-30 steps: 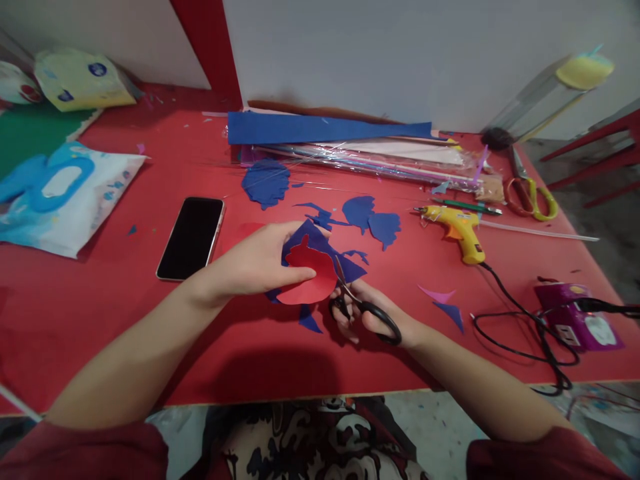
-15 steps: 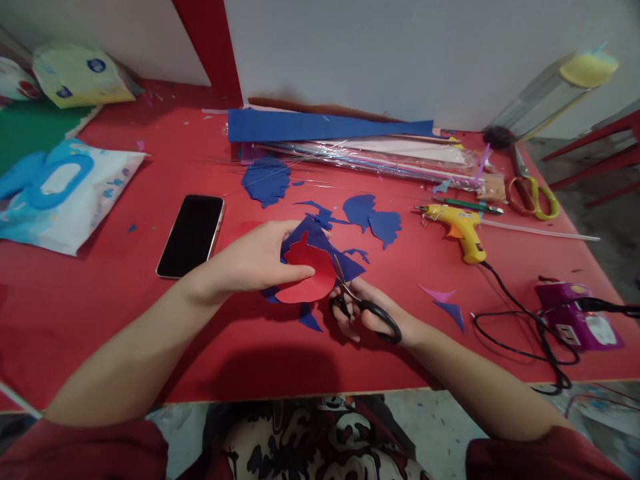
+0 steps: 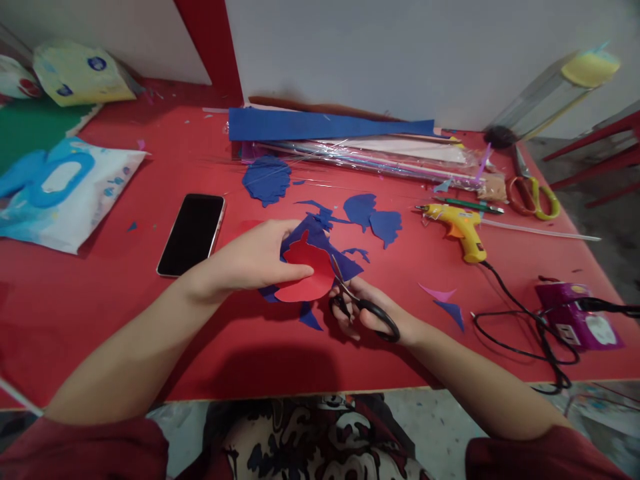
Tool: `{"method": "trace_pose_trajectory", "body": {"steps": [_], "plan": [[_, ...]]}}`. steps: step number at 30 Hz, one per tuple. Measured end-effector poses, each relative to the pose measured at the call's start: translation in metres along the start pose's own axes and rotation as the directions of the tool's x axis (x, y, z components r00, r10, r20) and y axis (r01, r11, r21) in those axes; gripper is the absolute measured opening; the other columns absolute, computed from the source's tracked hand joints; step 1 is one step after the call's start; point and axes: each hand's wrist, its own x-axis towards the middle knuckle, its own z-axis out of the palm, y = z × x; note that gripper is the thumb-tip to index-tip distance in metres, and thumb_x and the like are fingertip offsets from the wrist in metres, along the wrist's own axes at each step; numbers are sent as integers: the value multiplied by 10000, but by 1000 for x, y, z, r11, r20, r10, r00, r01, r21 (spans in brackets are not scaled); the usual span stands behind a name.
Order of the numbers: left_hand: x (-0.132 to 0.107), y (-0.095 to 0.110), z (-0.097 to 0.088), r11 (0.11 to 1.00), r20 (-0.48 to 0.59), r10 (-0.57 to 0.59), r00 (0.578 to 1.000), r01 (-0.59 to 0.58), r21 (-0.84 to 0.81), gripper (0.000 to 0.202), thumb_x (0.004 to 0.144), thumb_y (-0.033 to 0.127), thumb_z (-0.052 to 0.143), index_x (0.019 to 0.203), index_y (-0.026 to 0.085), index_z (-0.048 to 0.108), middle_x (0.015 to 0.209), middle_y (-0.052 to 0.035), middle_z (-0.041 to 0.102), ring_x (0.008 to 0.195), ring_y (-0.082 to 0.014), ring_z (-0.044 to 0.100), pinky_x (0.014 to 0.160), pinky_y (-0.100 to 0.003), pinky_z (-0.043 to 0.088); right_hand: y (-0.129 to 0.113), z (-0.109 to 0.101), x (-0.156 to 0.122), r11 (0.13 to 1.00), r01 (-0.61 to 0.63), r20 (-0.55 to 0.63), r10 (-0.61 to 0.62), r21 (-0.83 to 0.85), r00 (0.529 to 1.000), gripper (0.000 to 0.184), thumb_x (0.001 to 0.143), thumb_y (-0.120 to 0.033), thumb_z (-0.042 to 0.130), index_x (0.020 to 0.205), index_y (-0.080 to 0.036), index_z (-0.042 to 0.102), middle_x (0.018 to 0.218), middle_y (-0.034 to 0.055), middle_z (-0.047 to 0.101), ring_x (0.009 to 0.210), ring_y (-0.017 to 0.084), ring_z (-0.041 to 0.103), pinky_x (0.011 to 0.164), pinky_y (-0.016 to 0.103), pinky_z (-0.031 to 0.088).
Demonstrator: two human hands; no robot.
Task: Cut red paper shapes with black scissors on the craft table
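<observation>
Over the middle of the red table [image 3: 210, 353], a red cutout [image 3: 313, 288] overlaps a blue sheet [image 3: 319, 235], the left hand [image 3: 260, 257] clamped on both; at its four o'clock, the right hand [image 3: 376, 299] grips black-handled scissors [image 3: 370, 307]. Towards three o'clock lies a yellow glue gun [image 3: 464, 233].

The only view looked out from the person's head, facing forward and steeply down across the red desk [image 3: 170, 160]. It sat about an arm's reach from the left hand [image 3: 257, 257] and right hand [image 3: 367, 307], which lay near mid-frame. The left arm [image 3: 130, 347] entered from 8 o'clock, the right arm [image 3: 475, 373] from 4. The patterned shirt [image 3: 320, 447] showed close by at 6, the pale wall [image 3: 400, 60] farther off at 12.
</observation>
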Motion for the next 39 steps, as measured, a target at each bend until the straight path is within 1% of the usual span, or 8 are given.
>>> {"method": "trace_pose_trajectory", "body": {"steps": [5, 12, 18, 21, 30, 34, 39], "plan": [[1, -2, -1, 1000, 7, 15, 1000, -15, 5, 324, 676, 189, 644, 999, 200, 664, 1012, -11, 711, 946, -204, 651, 827, -259, 483, 1, 0, 0, 1000, 21, 10, -21, 18, 1000, 428, 822, -537, 546, 984, -182, 372, 682, -53, 441, 493, 51, 419, 471, 205, 341], [2, -4, -1, 1000, 20, 16, 1000, -15, -3, 319, 672, 195, 645, 991, 196, 664, 1011, -13, 710, 960, -215, 646, 848, -284, 482, 2, 0, 0, 998, 19, 12, -19, 53, 1000, 427, 815, -524, 568, 980, -179, 378, 674, -58, 432, 484, 43, 406, 461, 195, 332], [1, -2, -4, 1000, 89, -3, 996, 0, 31, 313, 704, 232, 618, 1012, 179, 630, 1030, -13, 699, 981, -207, 634, 892, -305, 468, 5, 0, -1, 993, 19, 8, -20, 112, 1000, 410, 810, -492, 597, 970, -182, 381, 673, -66, 435, 460, 27, 392, 451, 181, 333], [2, -1, -4, 999, 90, -9, 996, 5, 41, 322, 708, 237, 609, 1025, 184, 623, 1064, -13, 690, 1002, -204, 627, 911, -308, 458, 6, 0, -1, 992, 20, -2, -20, 124, 1000, 408, 805, -486, 606, 966, -182, 386, 673, -66, 442, 448, 22, 391, 442, 178, 330], [1, -2, -4, 999, 70, -7, 998, 3, 52, 377, 706, 232, 612, 1081, 197, 622, 1093, -19, 683, 1047, -216, 612, 946, -331, 442, 2, 2, 0, 994, -7, -49, 12, 109, 999, 424, 775, -494, 635, 929, -187, 387, 669, -73, 445, 419, 16, 387, 419, 176, 322], [1, -2, -3, 1000, 76, -7, 997, 5, 30, 438, 711, 231, 616, 1147, 197, 600, 1116, -27, 675, 1054, -212, 608, 971, -341, 423, 4, 2, 0, 995, 22, -24, -20, 93, 1000, 431, 787, -499, 618, 970, -181, 393, 657, -72, 448, 446, 29, 417, 445, 186, 357], [2, -3, 1, 1000, 84, 4, 996, -4, 6, 455, 704, 217, 621, 1158, 189, 591, 1141, -33, 664, 1081, -208, 596, 983, -335, 415, 4, 1, 0, 997, 46, 2, -47, 66, 999, 410, 809, -499, 589, 985, -178, 403, 687, -57, 449, 498, 44, 443, 476, 199, 373]]}}
